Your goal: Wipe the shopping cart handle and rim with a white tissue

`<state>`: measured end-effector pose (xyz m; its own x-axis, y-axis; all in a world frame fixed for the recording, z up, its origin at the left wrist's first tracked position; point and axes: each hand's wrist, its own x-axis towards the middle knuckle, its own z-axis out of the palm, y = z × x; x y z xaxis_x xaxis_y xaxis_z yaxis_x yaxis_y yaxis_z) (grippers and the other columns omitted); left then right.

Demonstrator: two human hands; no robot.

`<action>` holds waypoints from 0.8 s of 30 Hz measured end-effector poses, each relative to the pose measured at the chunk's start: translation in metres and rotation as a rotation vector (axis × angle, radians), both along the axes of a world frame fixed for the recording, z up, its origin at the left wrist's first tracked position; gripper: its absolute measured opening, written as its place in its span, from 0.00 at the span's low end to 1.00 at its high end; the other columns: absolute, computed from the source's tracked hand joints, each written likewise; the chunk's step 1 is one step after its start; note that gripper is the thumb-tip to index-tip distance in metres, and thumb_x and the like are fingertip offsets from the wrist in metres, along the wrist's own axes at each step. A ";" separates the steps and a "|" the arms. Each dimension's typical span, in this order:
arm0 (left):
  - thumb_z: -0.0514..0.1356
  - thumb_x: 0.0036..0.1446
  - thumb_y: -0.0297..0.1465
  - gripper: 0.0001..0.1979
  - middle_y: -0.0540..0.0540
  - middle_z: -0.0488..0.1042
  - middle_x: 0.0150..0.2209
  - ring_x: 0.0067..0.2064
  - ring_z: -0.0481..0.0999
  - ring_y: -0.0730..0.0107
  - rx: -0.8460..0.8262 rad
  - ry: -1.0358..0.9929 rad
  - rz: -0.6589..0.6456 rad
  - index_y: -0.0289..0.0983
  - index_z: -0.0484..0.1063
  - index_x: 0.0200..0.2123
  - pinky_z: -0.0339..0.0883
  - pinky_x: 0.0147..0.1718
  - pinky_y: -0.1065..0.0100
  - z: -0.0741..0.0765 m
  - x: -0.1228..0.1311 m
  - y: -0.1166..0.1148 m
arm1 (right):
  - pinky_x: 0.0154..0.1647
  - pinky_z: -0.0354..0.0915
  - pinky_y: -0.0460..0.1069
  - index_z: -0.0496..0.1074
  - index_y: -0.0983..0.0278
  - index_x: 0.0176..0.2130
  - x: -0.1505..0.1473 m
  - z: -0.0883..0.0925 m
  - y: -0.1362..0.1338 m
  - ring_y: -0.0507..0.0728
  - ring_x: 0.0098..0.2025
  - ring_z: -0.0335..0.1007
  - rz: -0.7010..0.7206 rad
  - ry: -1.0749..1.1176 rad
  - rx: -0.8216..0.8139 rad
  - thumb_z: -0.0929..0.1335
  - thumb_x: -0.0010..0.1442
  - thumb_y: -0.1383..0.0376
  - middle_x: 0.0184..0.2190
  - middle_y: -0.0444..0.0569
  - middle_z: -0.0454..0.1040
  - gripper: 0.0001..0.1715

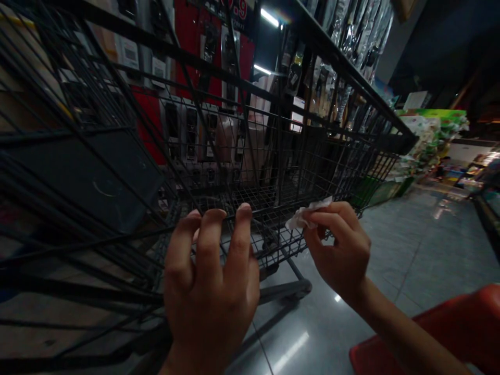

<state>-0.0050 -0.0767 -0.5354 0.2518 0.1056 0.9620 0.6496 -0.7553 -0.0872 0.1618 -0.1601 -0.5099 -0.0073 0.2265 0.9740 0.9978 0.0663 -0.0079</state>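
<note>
A dark wire shopping cart (250,195) stands in front of me, its basket tilted across the view. My left hand (213,276) is at the near wire edge of the cart, back of the hand toward me, with its bent fingers hooked over a thin bar. The fingertips are partly hidden, and so is the thumb. To the right, my right hand (341,245) pinches a crumpled white tissue (300,217) between thumb and fingers. The tissue is up against the cart's lower wire mesh; whether it touches the wire is hard to tell.
Behind the cart hangs a display of packaged goods (211,130) on red backing. Green and white bags (433,125) are stacked farther right. A red plastic object (441,333) stands at the lower right on the shiny tiled floor (406,250). A dark panel (86,172) is inside the cart at left.
</note>
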 end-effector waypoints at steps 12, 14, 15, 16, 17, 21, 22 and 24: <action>0.62 0.51 0.29 0.29 0.35 0.64 0.52 0.58 0.58 0.47 0.000 -0.005 0.030 0.32 0.62 0.58 0.62 0.51 0.53 0.000 0.001 -0.002 | 0.31 0.68 0.46 0.70 0.62 0.36 -0.037 0.059 0.029 0.51 0.36 0.68 0.093 -0.087 0.179 0.66 0.59 0.75 0.34 0.46 0.68 0.09; 0.62 0.51 0.29 0.29 0.34 0.65 0.51 0.58 0.58 0.47 0.000 0.000 0.030 0.32 0.63 0.57 0.62 0.51 0.53 0.000 0.001 -0.001 | 0.30 0.68 0.46 0.71 0.62 0.37 -0.041 0.074 0.033 0.51 0.37 0.68 0.095 -0.039 0.228 0.65 0.61 0.73 0.35 0.47 0.68 0.07; 0.62 0.51 0.28 0.28 0.34 0.65 0.51 0.58 0.58 0.47 0.000 -0.004 0.028 0.32 0.63 0.57 0.62 0.51 0.53 0.000 0.001 -0.001 | 0.30 0.67 0.46 0.71 0.61 0.37 -0.044 0.081 0.034 0.51 0.37 0.68 0.089 -0.022 0.247 0.65 0.61 0.71 0.35 0.47 0.68 0.06; 0.62 0.51 0.28 0.28 0.34 0.65 0.51 0.58 0.59 0.47 0.003 -0.010 0.025 0.32 0.64 0.57 0.62 0.51 0.54 0.000 0.000 -0.002 | 0.29 0.67 0.46 0.71 0.61 0.37 -0.046 0.085 0.036 0.51 0.37 0.68 0.079 -0.017 0.259 0.65 0.62 0.70 0.35 0.47 0.67 0.05; 0.62 0.51 0.28 0.28 0.35 0.66 0.51 0.58 0.59 0.47 0.007 -0.016 0.021 0.32 0.64 0.56 0.61 0.51 0.54 0.000 0.000 -0.002 | 0.29 0.67 0.46 0.71 0.61 0.36 -0.048 0.087 0.036 0.51 0.37 0.68 0.065 -0.018 0.259 0.65 0.62 0.70 0.35 0.47 0.67 0.05; 0.63 0.50 0.28 0.29 0.34 0.65 0.51 0.56 0.61 0.45 0.007 -0.010 0.013 0.30 0.64 0.56 0.60 0.51 0.54 0.000 0.000 -0.003 | 0.32 0.69 0.48 0.69 0.62 0.33 -0.049 0.071 0.034 0.52 0.34 0.67 0.038 -0.063 0.167 0.65 0.60 0.73 0.32 0.47 0.68 0.08; 0.63 0.50 0.28 0.29 0.34 0.65 0.52 0.56 0.61 0.45 0.003 -0.009 0.009 0.30 0.64 0.56 0.60 0.51 0.54 0.000 -0.001 -0.003 | 0.31 0.69 0.48 0.69 0.61 0.32 -0.047 0.063 0.032 0.51 0.33 0.67 0.038 -0.064 0.137 0.65 0.59 0.74 0.31 0.46 0.67 0.08; 0.63 0.50 0.28 0.28 0.34 0.65 0.52 0.56 0.61 0.45 -0.003 -0.011 0.000 0.30 0.65 0.56 0.59 0.51 0.54 0.001 -0.001 -0.003 | 0.28 0.68 0.46 0.68 0.62 0.32 -0.042 0.047 0.028 0.50 0.31 0.66 0.040 -0.052 0.082 0.65 0.58 0.74 0.30 0.45 0.67 0.08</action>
<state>-0.0060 -0.0800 -0.5346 0.2407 0.1082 0.9645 0.6507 -0.7554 -0.0776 0.1194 -0.1321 -0.4634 -0.0657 0.1450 0.9873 0.9932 0.1045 0.0507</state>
